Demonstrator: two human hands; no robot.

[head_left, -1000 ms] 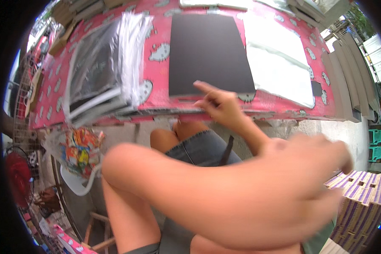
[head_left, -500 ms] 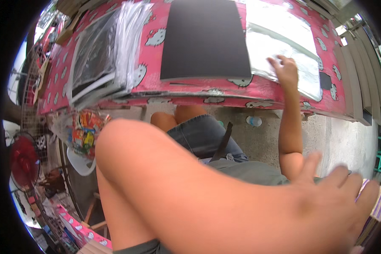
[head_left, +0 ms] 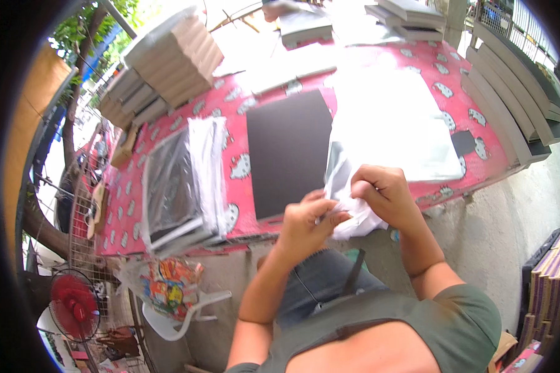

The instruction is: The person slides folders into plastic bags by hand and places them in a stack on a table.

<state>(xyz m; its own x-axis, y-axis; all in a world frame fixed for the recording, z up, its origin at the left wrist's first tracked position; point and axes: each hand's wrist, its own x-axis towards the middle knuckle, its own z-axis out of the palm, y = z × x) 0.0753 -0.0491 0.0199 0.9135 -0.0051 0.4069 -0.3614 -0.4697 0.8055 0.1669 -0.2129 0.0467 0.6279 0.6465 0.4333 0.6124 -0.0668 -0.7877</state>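
Note:
My left hand (head_left: 307, 225) and my right hand (head_left: 381, 193) both grip the near end of a clear plastic bag (head_left: 348, 205), pinching its crumpled edge just above the table's front edge. The bag rises from a pile of clear bags (head_left: 392, 118) lying on the right of the pink patterned table (head_left: 242, 168). A flat black board (head_left: 290, 151) lies on the table just left of my hands. Further left sits a stack of boards wrapped in plastic (head_left: 180, 180).
Stacks of grey boards (head_left: 168, 62) stand at the table's far left and far edge. Grey slabs (head_left: 510, 81) line the right side. A red fan (head_left: 74, 304), a white plastic chair (head_left: 174, 311) with a colourful bag (head_left: 168, 286) sit at lower left.
My right hand has come back from the pile with a plastic bag, and my left arm has dropped from in front of the camera so both hands now hold the bag.

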